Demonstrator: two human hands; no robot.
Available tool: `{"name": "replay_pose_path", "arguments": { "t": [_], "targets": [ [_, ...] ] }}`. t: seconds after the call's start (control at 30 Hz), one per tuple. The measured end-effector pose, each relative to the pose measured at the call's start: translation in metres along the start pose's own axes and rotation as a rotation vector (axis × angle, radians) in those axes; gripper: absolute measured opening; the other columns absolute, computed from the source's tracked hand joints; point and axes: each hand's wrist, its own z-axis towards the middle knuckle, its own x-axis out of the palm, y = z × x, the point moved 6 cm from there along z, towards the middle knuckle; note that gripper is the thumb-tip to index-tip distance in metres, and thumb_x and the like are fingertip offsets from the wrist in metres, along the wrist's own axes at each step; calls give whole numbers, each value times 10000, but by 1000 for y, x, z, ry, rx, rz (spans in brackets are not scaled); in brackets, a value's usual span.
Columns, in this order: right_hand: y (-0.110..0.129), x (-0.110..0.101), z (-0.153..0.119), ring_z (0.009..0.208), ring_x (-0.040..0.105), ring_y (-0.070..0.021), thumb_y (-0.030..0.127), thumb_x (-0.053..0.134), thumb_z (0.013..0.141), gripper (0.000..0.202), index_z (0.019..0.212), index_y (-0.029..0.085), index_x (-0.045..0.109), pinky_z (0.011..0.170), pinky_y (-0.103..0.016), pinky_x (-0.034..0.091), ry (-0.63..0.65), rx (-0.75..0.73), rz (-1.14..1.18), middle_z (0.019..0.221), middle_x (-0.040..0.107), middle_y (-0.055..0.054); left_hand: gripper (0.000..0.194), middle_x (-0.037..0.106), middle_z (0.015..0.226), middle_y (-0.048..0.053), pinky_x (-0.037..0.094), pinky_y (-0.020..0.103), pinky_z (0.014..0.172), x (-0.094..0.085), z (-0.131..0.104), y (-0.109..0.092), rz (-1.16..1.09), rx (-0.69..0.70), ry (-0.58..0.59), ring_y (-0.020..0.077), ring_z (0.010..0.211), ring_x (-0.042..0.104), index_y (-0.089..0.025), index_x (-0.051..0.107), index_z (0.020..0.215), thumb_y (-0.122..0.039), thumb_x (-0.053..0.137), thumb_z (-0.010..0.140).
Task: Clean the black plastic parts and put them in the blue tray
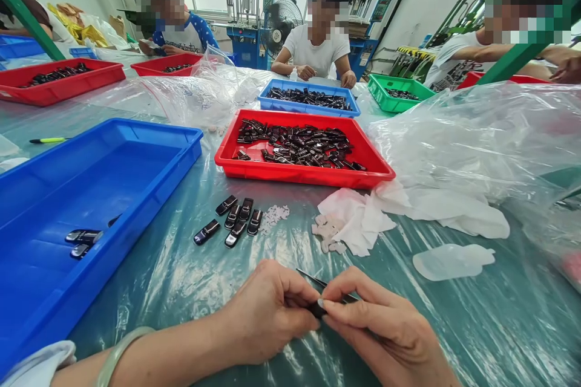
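My left hand (272, 308) pinches a small black part (316, 308), mostly covered by the fingers. Meeting it from the right, my right hand (381, 320) is closed around dark tweezers (311, 277), whose thin tips point up and left. Its thumb and forefinger press together at the black part, and a small pale bit shows there. Beyond my hands lie several glossy black clip-like pieces (235, 234) on the plastic-covered table. Beside them is a scatter of tiny whitish bits (275, 216).
A blue tray (149, 193) at left holds a few black pieces (84, 236). Ahead, a red tray (290, 175) is heaped with them. To the right are a crumpled white cloth (358, 217), beige scraps (327, 233), a translucent bottle (449, 262) and plastic sheeting (476, 139). Co-workers sit opposite.
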Motion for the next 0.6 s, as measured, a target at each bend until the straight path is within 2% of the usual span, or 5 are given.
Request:
{"name": "replay_pose_path", "arguments": {
  "t": [0.23,0.33,0.4,0.5,0.6],
  "targets": [
    [0,2,2,641,580,-107,107,543,809,172,842,225,664,525,-189,461,22,34,30,798,603,-38,141,388,517,-44,242,206,479,1,-2,0,-40,1,5,70,509,314,-100,640,668,-131,513,614],
    [1,-1,12,644,581,-107,124,532,820,161,819,219,662,547,-195,467,102,47,50,776,605,-30,116,392,501,-49,230,203,462,1,-2,-2,-67,-20,-7,65,489,315,-106,622,638,-131,516,600],
    [0,-5,22,650,585,-107,147,532,829,142,783,204,654,562,-196,469,116,61,-4,751,606,-21,77,389,482,-56,226,200,452,1,-1,-3,-74,-26,-17,60,472,308,-113,598,600,-129,523,592],
    [-8,-9,43,694,590,-116,137,525,830,128,771,169,634,610,-214,475,54,60,-178,778,617,-29,40,399,469,-59,236,197,448,0,0,-5,-59,-28,-41,59,461,317,-122,561,561,-119,527,581],
    [-25,4,64,720,584,-119,86,525,816,120,781,148,622,642,-232,476,55,69,-287,791,615,-29,46,393,475,-61,229,193,445,-1,1,-3,-51,-21,-45,57,463,311,-121,567,570,-113,523,580]
  ]
}}
